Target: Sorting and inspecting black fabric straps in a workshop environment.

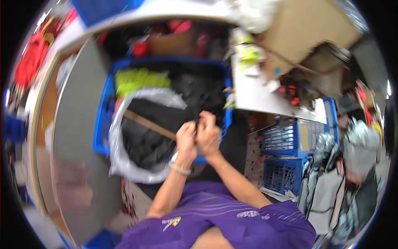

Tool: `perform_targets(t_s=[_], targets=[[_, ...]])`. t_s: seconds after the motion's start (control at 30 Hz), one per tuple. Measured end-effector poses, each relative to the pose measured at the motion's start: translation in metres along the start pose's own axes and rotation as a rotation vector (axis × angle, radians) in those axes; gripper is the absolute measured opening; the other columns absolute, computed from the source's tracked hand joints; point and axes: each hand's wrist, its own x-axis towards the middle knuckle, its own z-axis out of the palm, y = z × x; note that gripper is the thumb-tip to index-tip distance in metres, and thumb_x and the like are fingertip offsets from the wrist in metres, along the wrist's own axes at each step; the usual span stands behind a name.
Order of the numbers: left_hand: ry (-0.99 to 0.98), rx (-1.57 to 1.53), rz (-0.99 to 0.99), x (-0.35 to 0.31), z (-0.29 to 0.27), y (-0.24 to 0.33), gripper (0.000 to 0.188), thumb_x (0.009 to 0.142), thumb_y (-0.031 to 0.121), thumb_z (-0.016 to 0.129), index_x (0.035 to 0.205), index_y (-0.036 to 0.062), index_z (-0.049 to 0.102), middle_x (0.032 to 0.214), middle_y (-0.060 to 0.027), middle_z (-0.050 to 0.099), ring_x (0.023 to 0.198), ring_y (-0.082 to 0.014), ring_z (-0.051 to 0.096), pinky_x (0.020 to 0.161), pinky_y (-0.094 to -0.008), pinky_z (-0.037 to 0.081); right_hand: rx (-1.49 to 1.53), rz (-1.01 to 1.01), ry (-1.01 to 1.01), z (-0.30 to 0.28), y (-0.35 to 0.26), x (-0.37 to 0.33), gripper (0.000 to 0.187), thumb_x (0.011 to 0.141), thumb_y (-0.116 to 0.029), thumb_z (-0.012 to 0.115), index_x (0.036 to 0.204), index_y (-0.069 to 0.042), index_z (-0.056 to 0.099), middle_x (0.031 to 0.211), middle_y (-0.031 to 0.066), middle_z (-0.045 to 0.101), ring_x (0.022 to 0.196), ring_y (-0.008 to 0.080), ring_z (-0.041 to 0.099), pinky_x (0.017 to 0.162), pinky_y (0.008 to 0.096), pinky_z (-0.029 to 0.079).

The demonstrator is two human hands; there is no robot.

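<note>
My left hand (186, 139) and my right hand (208, 132) are close together over the front right part of a blue plastic crate (100, 120). Both sets of fingers are curled, and what they pinch is too small and blurred to name. Beneath them, a clear plastic bag (118, 145) lies spread in a ring around dark, fabric-like pieces (145, 145). A brown strip (149, 124) runs slantwise across these toward my left hand. Bright yellow-green material (141, 81) is heaped at the crate's back left, with more black material (201, 85) at its back right.
A grey panel (83, 120) stands left of the crate. At the right, a white tabletop (257, 93) holds a cardboard box (306, 33). Below it are stacked blue crates (282, 174), with grey bagged bundles (325, 195) beside them. Another blue bin (103, 8) sits at the far left.
</note>
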Motion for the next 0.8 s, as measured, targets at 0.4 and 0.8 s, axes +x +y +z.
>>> perform_targets(t_s=[0.4, 0.8], targets=[[-0.086, -0.222, -0.121, -0.031, -0.048, 0.027, 0.012, 0.087, 0.018, 0.062, 0.086, 0.0063, 0.062, 0.077, 0.0009, 0.059, 0.064, -0.0054, 0.050, 0.052, -0.0185, 0.035, 1.225, 0.940, -0.424, 0.010, 0.003, -0.003, 0.027, 0.085, -0.007, 0.060, 0.110, -0.002, 0.052, 0.080, 0.0081, 0.060, 0.056, 0.0096, 0.049, 0.048, 0.0235, 0.042], [0.015, 0.068, 0.143, -0.035, -0.037, 0.041, 0.013, 0.084, 0.014, 0.067, 0.080, 0.0043, 0.060, 0.062, 0.0039, 0.053, 0.050, -0.0007, 0.042, 0.046, -0.0149, 0.031, 0.887, 0.718, -0.233, 0.008, -0.024, -0.008, 0.039, 0.072, 0.010, 0.062, 0.111, 0.002, 0.061, 0.082, 0.0030, 0.064, 0.059, 0.0031, 0.053, 0.047, 0.0153, 0.039]])
